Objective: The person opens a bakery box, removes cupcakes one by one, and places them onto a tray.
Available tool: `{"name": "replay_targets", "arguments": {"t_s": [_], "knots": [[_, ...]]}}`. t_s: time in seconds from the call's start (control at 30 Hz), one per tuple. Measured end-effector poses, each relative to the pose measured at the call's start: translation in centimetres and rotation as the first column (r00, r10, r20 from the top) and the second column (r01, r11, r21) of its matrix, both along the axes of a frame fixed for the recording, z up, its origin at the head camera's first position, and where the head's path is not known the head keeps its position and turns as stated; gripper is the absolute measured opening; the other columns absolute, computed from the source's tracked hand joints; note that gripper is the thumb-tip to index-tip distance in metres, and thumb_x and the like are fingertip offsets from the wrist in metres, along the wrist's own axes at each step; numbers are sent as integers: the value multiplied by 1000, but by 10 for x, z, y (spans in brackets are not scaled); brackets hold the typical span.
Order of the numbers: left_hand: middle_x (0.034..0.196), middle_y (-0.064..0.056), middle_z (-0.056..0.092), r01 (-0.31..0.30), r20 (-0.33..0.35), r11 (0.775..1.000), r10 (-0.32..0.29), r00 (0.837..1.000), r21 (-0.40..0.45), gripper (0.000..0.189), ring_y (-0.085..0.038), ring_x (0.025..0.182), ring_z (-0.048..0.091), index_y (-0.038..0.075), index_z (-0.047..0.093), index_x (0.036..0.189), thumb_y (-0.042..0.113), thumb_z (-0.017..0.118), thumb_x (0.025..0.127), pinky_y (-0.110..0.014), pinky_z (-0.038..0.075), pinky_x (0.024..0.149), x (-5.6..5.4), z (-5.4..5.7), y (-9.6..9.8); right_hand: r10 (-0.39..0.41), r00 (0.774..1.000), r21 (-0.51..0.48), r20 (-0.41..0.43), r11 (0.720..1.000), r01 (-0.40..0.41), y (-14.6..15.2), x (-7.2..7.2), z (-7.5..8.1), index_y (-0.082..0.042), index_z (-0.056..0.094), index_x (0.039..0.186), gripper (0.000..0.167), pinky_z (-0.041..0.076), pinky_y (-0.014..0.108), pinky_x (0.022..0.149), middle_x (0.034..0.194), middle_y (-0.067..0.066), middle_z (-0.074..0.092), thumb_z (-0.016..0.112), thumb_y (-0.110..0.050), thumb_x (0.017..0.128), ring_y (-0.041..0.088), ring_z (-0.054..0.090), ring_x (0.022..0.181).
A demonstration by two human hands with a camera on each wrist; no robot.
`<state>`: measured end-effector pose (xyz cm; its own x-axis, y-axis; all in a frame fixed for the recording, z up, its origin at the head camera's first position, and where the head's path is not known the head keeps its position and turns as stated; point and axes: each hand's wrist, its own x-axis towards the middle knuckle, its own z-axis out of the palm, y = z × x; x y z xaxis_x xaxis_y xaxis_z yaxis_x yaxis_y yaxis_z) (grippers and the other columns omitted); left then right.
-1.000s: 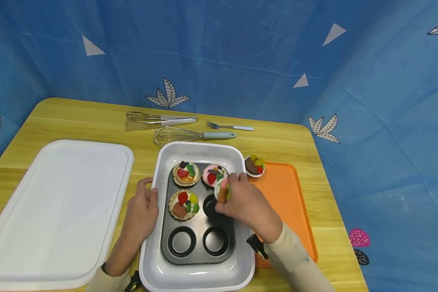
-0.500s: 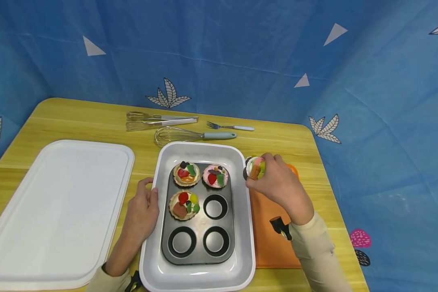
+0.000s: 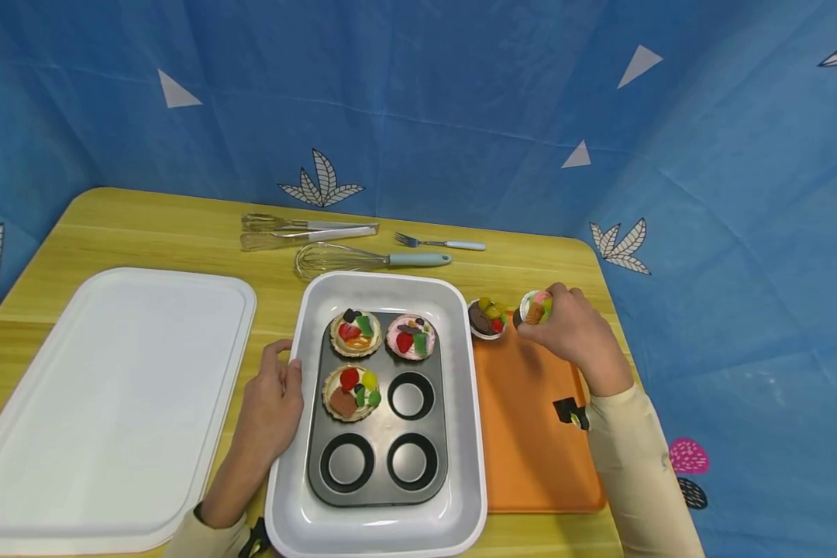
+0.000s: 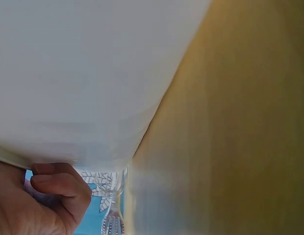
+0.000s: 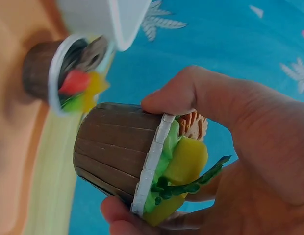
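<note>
By far edge of orange tray (image 3: 523,434): brown-cased cupcake (image 3: 534,308) was pinched betw. thumb & fingers of R hand (image 3: 575,329).
Choc. cupcake (image 3: 487,319): was left nearby, apart.
White basin (image 3: 377,531) rim: was touched by L hand (image 3: 272,407); grip couldn't be told.
Muffin tin (image 3: 380,492): 3 tarts (image 3: 351,393) were held.

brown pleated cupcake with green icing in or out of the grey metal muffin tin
Out: the right hand holds the cupcake well right of the muffin tin.
</note>
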<state>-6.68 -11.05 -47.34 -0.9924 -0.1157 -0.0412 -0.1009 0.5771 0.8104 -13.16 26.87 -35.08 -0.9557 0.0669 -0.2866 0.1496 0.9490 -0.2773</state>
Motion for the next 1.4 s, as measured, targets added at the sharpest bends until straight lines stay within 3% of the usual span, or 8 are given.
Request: {"name": "replay_targets", "arguments": {"t_s": [0.2,0.5,0.83,1.4], "knots": [[72,-9,55,-2,2,1000,2,1000,6,38,-23,64,56,4,43,140,24,42,107,-34,45,55,0,2,-1,-22,1000,15,3,1000,22,13,-9,-15,8,43,130,68,45,51,74,123,31,46,69,-37,85,39,53,92],[71,-8,54,4,-7,1000,-4,1000,7,38,-21,62,56,3,43,140,23,42,107,-34,46,55,0,2,-1,-47,998,48,44,998,45,30,-20,-40,11,43,132,71,46,56,79,124,35,45,69,-37,86,42,54,95],[70,-7,54,2,-16,1000,-2,1000,-4,38,-21,62,55,4,44,139,23,42,107,-34,45,56,1,1,-1,-68,996,50,60,997,65,39,-28,-67,4,46,125,61,44,62,84,129,37,41,68,-38,88,52,53,102],[70,-7,55,1,-14,1000,-1,1000,-8,38,-21,63,56,4,44,139,23,42,107,-34,45,56,1,2,0,-54,994,34,95,998,51,45,-31,-73,11,33,143,80,42,64,91,135,39,35,66,-39,90,52,52,108]]}}
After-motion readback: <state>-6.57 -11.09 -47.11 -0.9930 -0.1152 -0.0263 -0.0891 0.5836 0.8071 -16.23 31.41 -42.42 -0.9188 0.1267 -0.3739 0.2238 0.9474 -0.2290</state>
